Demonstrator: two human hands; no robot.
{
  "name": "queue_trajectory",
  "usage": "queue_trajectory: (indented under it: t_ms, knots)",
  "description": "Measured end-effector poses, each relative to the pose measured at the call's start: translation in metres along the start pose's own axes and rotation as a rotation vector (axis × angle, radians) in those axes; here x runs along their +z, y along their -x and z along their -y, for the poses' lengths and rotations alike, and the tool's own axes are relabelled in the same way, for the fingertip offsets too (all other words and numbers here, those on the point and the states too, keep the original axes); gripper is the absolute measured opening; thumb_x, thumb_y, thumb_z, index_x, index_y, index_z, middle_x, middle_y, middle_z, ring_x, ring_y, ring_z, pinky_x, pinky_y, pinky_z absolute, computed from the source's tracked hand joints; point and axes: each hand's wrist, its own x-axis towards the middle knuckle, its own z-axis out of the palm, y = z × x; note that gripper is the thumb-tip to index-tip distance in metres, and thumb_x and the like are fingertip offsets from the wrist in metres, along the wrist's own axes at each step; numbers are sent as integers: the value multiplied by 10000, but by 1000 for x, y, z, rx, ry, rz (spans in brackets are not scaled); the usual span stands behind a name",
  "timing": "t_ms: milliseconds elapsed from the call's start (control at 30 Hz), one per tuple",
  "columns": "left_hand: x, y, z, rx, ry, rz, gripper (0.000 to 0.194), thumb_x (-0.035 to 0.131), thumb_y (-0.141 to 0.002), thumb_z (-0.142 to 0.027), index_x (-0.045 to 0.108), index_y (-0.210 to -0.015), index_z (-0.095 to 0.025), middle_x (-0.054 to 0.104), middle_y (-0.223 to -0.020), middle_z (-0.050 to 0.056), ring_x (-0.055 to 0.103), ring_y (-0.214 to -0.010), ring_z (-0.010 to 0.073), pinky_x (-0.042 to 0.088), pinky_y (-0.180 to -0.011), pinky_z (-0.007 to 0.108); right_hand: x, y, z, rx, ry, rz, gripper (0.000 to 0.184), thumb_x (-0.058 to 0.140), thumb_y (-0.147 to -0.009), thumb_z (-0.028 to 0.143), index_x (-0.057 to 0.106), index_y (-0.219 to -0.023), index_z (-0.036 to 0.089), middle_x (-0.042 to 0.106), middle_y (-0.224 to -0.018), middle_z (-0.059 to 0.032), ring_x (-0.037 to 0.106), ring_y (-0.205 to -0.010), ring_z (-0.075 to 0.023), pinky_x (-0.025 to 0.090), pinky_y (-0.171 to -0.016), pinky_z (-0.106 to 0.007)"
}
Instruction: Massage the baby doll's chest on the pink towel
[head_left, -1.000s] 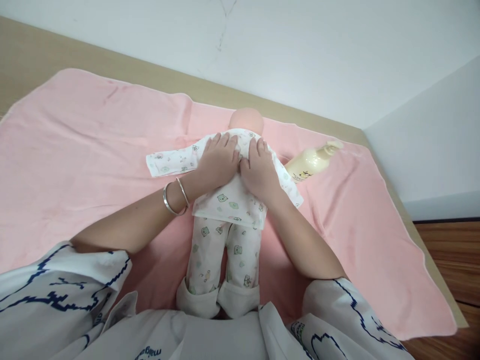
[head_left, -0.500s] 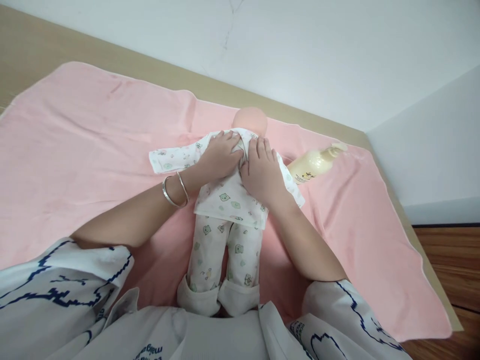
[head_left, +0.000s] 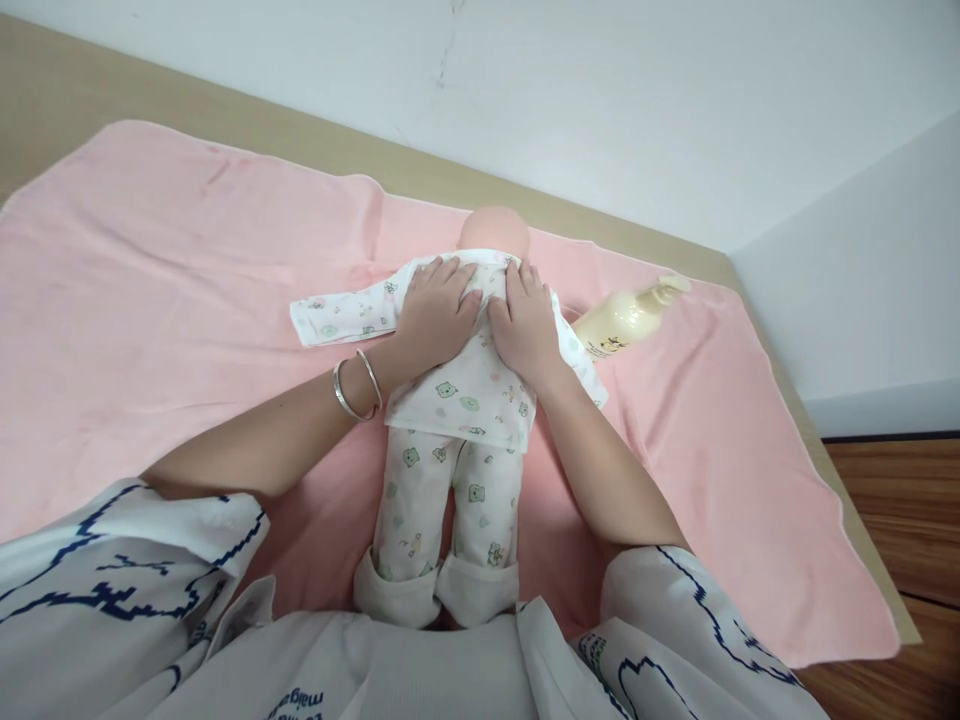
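A baby doll lies on a pink blanket, its bald head (head_left: 494, 230) at the far end and its legs toward me. It wears a white printed top (head_left: 465, 390) and matching pants (head_left: 420, 490) with turned-up cuffs. My left hand (head_left: 439, 312) rests flat on the left side of the top's upper part, fingers spread. Flat on the right side of it lies my right hand (head_left: 525, 322), fingers stretched toward the head. Both thumbs point inward with a gap of cloth between them. Neither hand grasps anything.
A pale yellow pump bottle (head_left: 622, 320) lies tilted beside the doll's right-hand sleeve. The pink blanket (head_left: 187, 270) covers most of the wooden table (head_left: 300, 150). A white wall (head_left: 600, 110) rises behind, and reddish wood (head_left: 892, 500) shows at the right.
My hands have moved slightly apart on the top. The cloth bunched between them now lies flatter, and the view has shifted a little.
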Motion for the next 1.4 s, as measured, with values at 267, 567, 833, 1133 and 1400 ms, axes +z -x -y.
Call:
queue_trajectory:
  t_ms: [267,567,833,1133,1400]
  knots:
    - [-1,1,6,33,-16,17,580,334,-1105,-398,538,-1602,-181,508,-1715,134,356,-1671,341,197,-1413,638,4,3,-2,-26,-13,-24,719,320,-1061,352,306,-1736,103,224,-1849,-154,166,-1746,-335,158,-1413,-623]
    - [-19,23,-19,86,-83,160,637,306,-1100,-317,384,-1681,-67,321,-1803,216,205,-1723,401,208,-1401,661,-12,2,-5,-82,40,105,736,305,-1111,398,202,-1764,75,111,-1863,-192,52,-1756,-376,136,-1412,-630]
    - [-21,-11,11,228,-102,155,519,255,-1045,-207,727,-1240,-116,718,-1289,215,637,-1333,361,500,-1219,599,-10,44,27,-107,189,104,738,397,-1109,370,239,-1749,38,129,-1843,-265,104,-1741,-435,184,-1408,-641]
    - [-19,21,-21,48,-121,162,629,263,-1101,-276,421,-1642,1,384,-1761,260,302,-1696,396,248,-1407,619,-6,6,-1,-23,-17,63,687,312,-1112,398,342,-1702,47,293,-1811,-224,227,-1727,-354,221,-1409,-582]
    - [-31,15,-24,162,-67,252,534,287,-1060,-192,644,-1437,-70,572,-1601,229,431,-1622,363,378,-1361,594,-4,12,1,22,77,13,725,294,-1119,412,318,-1691,-32,314,-1786,-282,283,-1703,-391,239,-1394,-597]
